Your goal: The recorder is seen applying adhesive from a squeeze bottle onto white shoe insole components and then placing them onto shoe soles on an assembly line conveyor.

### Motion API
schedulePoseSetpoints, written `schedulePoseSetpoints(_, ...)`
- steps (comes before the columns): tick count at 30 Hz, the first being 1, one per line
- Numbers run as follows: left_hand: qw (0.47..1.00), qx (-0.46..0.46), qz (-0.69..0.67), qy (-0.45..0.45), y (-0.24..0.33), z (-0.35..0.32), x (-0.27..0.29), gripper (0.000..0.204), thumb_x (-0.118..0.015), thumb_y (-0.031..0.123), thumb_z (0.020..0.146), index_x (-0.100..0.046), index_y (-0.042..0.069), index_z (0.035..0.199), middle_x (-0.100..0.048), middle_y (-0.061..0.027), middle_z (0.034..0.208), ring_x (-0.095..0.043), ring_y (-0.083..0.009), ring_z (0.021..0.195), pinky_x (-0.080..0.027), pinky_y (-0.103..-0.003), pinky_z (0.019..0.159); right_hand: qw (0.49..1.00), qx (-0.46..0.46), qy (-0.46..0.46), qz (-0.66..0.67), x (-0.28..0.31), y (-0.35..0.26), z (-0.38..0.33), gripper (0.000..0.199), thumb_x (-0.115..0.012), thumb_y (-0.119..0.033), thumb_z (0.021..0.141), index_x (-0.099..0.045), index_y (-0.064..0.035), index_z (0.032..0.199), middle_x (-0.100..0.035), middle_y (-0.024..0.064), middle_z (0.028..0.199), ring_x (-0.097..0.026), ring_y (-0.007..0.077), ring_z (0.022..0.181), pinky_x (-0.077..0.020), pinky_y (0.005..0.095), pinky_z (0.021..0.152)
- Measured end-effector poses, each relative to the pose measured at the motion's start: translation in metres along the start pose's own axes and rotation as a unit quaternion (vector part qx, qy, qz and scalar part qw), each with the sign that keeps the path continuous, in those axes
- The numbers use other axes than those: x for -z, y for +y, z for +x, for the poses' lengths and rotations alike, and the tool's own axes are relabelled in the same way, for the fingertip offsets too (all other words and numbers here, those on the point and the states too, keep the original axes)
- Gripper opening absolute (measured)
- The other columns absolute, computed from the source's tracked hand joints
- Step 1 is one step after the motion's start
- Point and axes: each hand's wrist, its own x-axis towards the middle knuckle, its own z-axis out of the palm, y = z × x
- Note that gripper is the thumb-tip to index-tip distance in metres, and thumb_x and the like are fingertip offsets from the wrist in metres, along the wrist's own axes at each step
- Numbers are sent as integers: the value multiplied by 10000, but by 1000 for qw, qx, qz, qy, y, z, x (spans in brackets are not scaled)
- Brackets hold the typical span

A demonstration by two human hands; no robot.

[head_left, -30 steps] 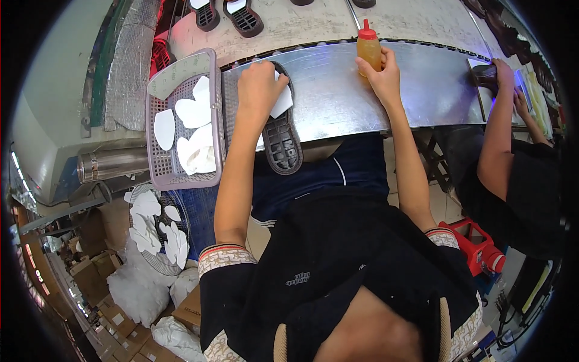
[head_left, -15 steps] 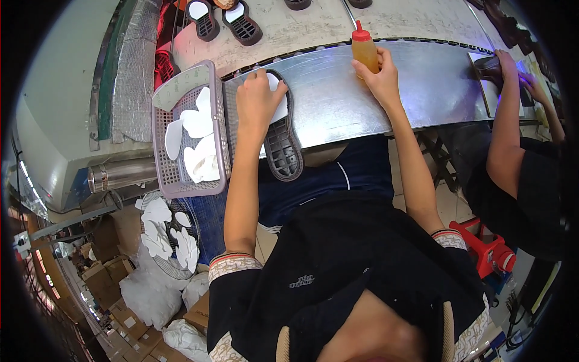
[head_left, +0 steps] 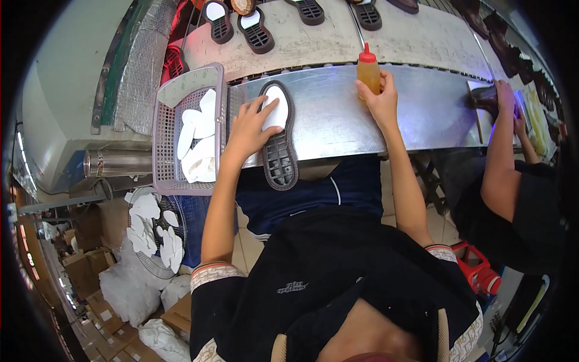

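Note:
A dark shoe sole with a gridded recess lies on the metal work surface, its near end jutting past the edge. In its far half sits a white oval pad. My left hand rests on the sole's left side, thumb and fingers spread, with fingertips touching the pad. My right hand is wrapped round a squeeze bottle of amber liquid with a red nozzle cap, held upright above the metal surface to the right of the sole.
Left of the sole stands a lilac plastic basket with white pads; more lie on a round rack below. Beyond the metal surface, a pale conveyor belt carries several soles. At right, a co-worker's arm reaches to a dark shoe.
My left hand has shifted down and left, its fingers spreading, so more of the white pad shows. The bottle stays in my right hand. The whole view has shifted slightly.

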Motion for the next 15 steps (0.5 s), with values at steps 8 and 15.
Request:
schedulePoseSetpoints(8, 985, 135, -83, -72, 29, 12, -5, 695, -743, 440, 665, -526, 80, 1219, -387, -201, 1328, -414, -433, 1154, -435, -465, 913, 1000, 18, 13, 18, 1, 11, -4, 490, -746, -167, 740, -458, 34, 1082, -639, 123, 920, -613, 147, 768, -495, 260, 652)
schedulePoseSetpoints(15, 976, 74, -197, 60, 44, 42, 17, 509, -752, 196, 586, -555, 38, 1028, -492, -198, 1100, -483, -385, 1048, -405, -427, 907, 999, 11, 42, 8, -4, 7, 1, 503, -746, -149, 741, -454, 41, 1103, -628, 119, 917, -601, 132, 796, -490, 250, 689)
